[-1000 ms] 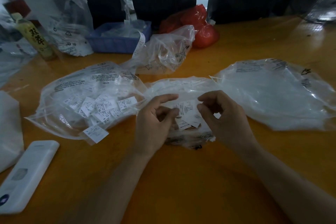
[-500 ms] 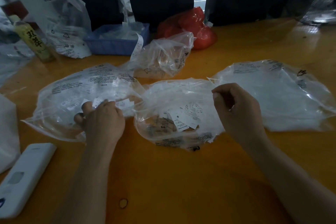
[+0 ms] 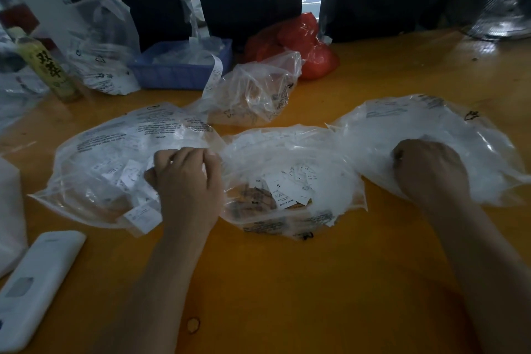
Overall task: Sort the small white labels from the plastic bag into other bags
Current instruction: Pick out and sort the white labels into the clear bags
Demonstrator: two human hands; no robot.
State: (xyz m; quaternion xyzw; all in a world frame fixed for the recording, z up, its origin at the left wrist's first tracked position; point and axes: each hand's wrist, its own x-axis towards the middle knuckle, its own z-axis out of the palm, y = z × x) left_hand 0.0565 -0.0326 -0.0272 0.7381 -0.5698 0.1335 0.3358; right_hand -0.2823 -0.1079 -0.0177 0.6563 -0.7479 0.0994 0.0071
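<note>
Three clear plastic bags lie in a row on the orange table. The middle bag (image 3: 290, 181) holds small white labels (image 3: 283, 191). The left bag (image 3: 115, 158) also holds several labels, and one label (image 3: 142, 217) sticks out at its near edge. The right bag (image 3: 431, 123) looks whitish, and I cannot make out what is in it. My left hand (image 3: 186, 184) has its fingers curled on the plastic at the left bag's right edge, beside the middle bag. My right hand (image 3: 431, 172) is a curled fist, knuckles up, at the right bag's near left side. Its fingertips are hidden.
A crumpled clear bag (image 3: 255, 92), a red bag (image 3: 301, 43) and a blue tray (image 3: 178, 69) sit at the back. A bottle (image 3: 47, 69) and more plastic bags stand at the back left. A white remote-like device (image 3: 31, 287) lies at the near left.
Both hands left the middle bag. My left hand went to the left bag, then drifted back towards its right edge. My right hand travelled right onto the right bag.
</note>
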